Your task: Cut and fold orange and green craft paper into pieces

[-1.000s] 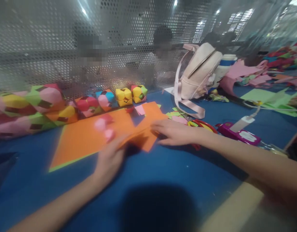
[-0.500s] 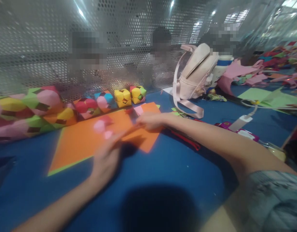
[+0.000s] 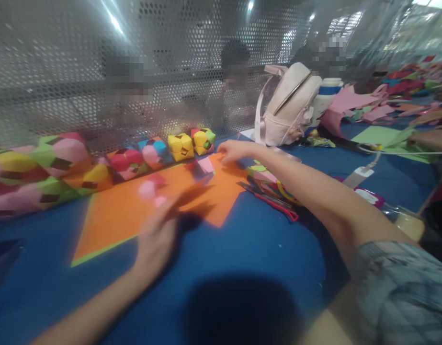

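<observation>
My left hand (image 3: 158, 235) holds a partly joined folded-paper piece with a blurred pink part (image 3: 148, 189) and an orange flap (image 3: 194, 190). Its fingers lie closed round the paper's near side, above a large orange sheet (image 3: 109, 215) with a lime edge under it. Stretched forward, my right hand (image 3: 235, 149) hovers by the far corner of smaller orange paper (image 3: 222, 203). Its fingers are bent and apart, and I see nothing in them. A small pink paper piece (image 3: 205, 165) lies left of it.
Folded-paper balls (image 3: 125, 162) line the far left edge before a perforated metal screen (image 3: 192, 57). A pale backpack (image 3: 290, 108) and bottle (image 3: 324, 98) stand beyond. Dark tools with red handles (image 3: 276, 207) lie under my right forearm. Another person's hand (image 3: 429, 139) touches green paper (image 3: 380, 136).
My right hand has moved away from the folded paper in my left hand, up toward the paper balls. My left hand stays nearly in place, still holding the paper.
</observation>
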The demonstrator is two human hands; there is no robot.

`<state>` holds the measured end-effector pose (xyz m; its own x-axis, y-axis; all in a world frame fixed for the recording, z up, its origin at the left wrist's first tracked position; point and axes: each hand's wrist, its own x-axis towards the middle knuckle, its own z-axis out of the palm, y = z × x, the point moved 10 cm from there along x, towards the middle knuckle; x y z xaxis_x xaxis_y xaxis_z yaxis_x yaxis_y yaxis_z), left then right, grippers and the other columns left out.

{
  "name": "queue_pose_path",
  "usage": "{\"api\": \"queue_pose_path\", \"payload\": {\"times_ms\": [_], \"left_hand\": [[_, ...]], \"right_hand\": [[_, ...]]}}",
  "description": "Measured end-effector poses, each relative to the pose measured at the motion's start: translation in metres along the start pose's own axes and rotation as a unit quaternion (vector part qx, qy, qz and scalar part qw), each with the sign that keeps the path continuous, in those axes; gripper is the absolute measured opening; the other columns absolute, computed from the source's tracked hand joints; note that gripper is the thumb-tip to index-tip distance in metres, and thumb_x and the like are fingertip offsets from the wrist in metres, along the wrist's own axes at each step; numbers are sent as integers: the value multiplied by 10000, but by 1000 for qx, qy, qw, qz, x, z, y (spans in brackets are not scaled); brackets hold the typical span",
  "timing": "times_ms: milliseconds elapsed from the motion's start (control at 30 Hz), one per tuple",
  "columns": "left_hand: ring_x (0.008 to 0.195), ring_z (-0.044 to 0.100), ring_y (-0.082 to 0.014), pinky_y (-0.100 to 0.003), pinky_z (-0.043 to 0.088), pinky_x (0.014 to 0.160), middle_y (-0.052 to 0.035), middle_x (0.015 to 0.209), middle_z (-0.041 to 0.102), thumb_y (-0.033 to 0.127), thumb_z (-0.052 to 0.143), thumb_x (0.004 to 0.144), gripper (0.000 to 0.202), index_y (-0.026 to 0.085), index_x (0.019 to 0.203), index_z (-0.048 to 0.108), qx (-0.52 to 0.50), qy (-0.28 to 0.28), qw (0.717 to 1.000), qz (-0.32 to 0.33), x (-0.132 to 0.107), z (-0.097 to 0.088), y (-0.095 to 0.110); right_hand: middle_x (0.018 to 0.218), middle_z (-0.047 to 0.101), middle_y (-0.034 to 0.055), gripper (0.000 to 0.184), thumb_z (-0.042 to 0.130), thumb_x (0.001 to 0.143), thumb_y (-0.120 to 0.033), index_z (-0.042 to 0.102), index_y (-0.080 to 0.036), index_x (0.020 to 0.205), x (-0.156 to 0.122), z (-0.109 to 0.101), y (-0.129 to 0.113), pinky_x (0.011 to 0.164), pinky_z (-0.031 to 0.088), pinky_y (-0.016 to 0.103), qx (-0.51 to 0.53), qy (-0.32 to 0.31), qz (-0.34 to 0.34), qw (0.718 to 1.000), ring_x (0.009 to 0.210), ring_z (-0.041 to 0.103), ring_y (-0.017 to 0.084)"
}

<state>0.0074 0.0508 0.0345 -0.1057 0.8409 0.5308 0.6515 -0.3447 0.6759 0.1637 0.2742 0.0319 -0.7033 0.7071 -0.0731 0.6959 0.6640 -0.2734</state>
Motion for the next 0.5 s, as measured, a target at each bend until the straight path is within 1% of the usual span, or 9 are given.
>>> {"api": "queue_pose_path", "payload": {"times_ms": [67, 133, 200, 300, 333, 400, 500], "left_hand": [[739, 745, -177, -257, 623, 648, -4, 856, 787, 318, 507, 973, 298, 232, 1154, 728, -1, 6, 1000, -7, 0, -2, -6], [755, 749, -178, -258, 624, 675, 0, 860, 788, 320, 538, 960, 276, 237, 1135, 734, 6, 8, 1000, -13, -1, -2, -13], [770, 750, -183, -268, 624, 699, 2, 851, 788, 336, 543, 957, 273, 233, 1116, 740, 12, 8, 1000, -23, -2, -3, -19], [822, 750, -198, -296, 621, 745, 1, 859, 788, 380, 519, 965, 308, 234, 1134, 731, 23, 1, 999, -47, -3, -1, -25], [841, 749, -203, -305, 619, 762, -1, 871, 788, 388, 518, 963, 313, 238, 1141, 727, 26, 0, 998, -56, -4, -1, -26], [868, 746, -213, -329, 617, 793, -8, 894, 788, 397, 529, 951, 315, 241, 1146, 721, 26, 3, 997, -75, -4, -2, -28], [916, 740, -241, -395, 608, 861, -21, 931, 785, 408, 527, 940, 337, 232, 1163, 707, 16, 15, 994, -104, -4, -8, -33]], "right_hand": [[1069, 696, 95, 407, 709, 735, -263, 663, -94, 1102, -5, 2, 18, 822, 468, 302, 7, -15, 27, 1000, 946, 635, 229], [1012, 697, 52, 379, 706, 739, -315, 678, -94, 1046, -10, 12, 25, 804, 454, 265, 17, -40, 39, 998, 911, 623, 184], [968, 695, 33, 364, 709, 725, -322, 687, -87, 1002, -13, 22, 26, 783, 446, 249, 28, -63, 47, 996, 878, 613, 162], [948, 705, 51, 377, 780, 641, -250, 702, -105, 981, -14, 27, 20, 777, 462, 278, 48, -71, 54, 995, 884, 625, 206], [959, 710, 63, 394, 787, 634, -227, 705, -112, 1001, -14, 26, 18, 782, 469, 292, 57, -65, 56, 995, 899, 631, 224], [997, 710, 82, 436, 750, 684, -208, 687, -105, 1103, -14, 22, 12, 784, 477, 301, 77, -42, 60, 994, 916, 637, 231], [989, 707, 85, 536, 680, 754, -172, 598, -93, 1277, -17, 18, -2, 707, 483, 280, 110, -6, 64, 992, 836, 637, 194]]}}
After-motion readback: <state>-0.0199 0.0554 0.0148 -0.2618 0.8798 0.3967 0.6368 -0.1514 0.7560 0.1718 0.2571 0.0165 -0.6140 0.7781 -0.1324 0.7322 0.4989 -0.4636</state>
